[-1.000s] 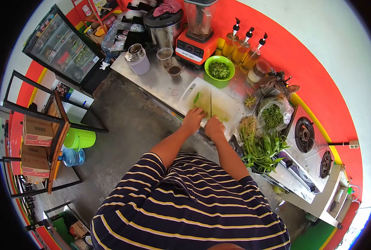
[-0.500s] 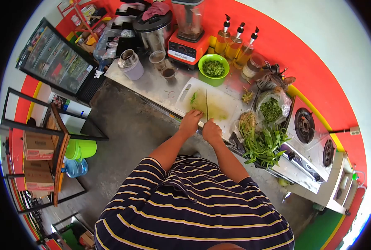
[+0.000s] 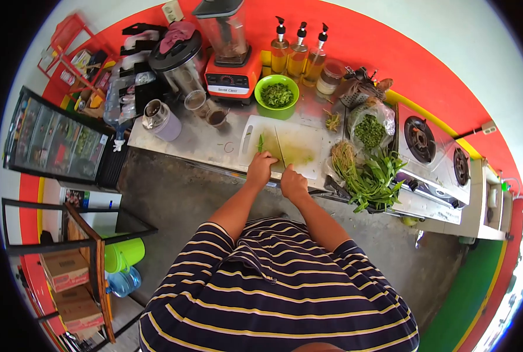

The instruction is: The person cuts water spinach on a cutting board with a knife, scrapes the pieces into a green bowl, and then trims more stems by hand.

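Note:
My right hand (image 3: 294, 183) is wrapped around the handle of a knife, at the near edge of a white cutting board (image 3: 309, 134). The knife's thin blade (image 3: 279, 142) points away from me over the board. Just left of the blade, my left hand (image 3: 261, 168) is closed at the board's edge, its fingers curled on a small bunch of green leaves (image 3: 261, 142) whose tips stick out beyond them. Green stains and bits mark the board's middle. Behind it stands a green bowl (image 3: 277, 111) of chopped greens.
Long leafy greens (image 3: 374, 179) lie right of the board, beside a plastic bag of chopped greens (image 3: 369, 130). A gas stove (image 3: 432, 161) stands farther right. At the back are a red blender (image 3: 233, 75) and pump bottles (image 3: 297, 53). Cups (image 3: 216, 117) stand on the left.
The whole view has shifted and turned slightly. The knife's blade leans a little more to the left. Both hands keep their grip at the board's near edge.

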`<state>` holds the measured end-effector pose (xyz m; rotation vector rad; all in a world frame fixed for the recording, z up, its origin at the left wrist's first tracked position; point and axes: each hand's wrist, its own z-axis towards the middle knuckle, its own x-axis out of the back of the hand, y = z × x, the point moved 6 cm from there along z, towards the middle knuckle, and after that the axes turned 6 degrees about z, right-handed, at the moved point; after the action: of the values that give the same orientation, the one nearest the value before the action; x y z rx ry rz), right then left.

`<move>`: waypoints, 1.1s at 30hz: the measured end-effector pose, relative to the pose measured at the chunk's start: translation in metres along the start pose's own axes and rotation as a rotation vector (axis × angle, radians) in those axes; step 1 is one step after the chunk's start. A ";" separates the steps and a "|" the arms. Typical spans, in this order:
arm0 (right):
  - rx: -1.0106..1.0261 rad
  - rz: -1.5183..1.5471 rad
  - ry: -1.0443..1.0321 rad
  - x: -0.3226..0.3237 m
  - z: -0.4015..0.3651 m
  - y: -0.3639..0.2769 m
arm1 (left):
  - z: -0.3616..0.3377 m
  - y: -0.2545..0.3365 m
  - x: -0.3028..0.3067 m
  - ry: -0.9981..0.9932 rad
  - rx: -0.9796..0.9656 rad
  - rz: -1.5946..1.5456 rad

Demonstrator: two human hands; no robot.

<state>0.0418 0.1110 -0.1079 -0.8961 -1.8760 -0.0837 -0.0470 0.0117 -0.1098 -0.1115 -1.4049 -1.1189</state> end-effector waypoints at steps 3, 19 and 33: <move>-0.006 -0.004 -0.013 0.009 0.010 -0.009 | 0.004 -0.006 -0.001 -0.011 -0.010 -0.045; -0.090 0.001 0.053 0.004 0.007 -0.021 | 0.010 -0.019 0.012 -0.106 0.069 -0.092; -0.150 0.066 0.061 -0.012 -0.004 -0.027 | 0.009 -0.027 0.008 -0.083 0.012 -0.104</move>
<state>0.0308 0.0836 -0.1070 -1.0451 -1.7998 -0.2114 -0.0734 -0.0010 -0.1154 -0.0776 -1.5050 -1.2026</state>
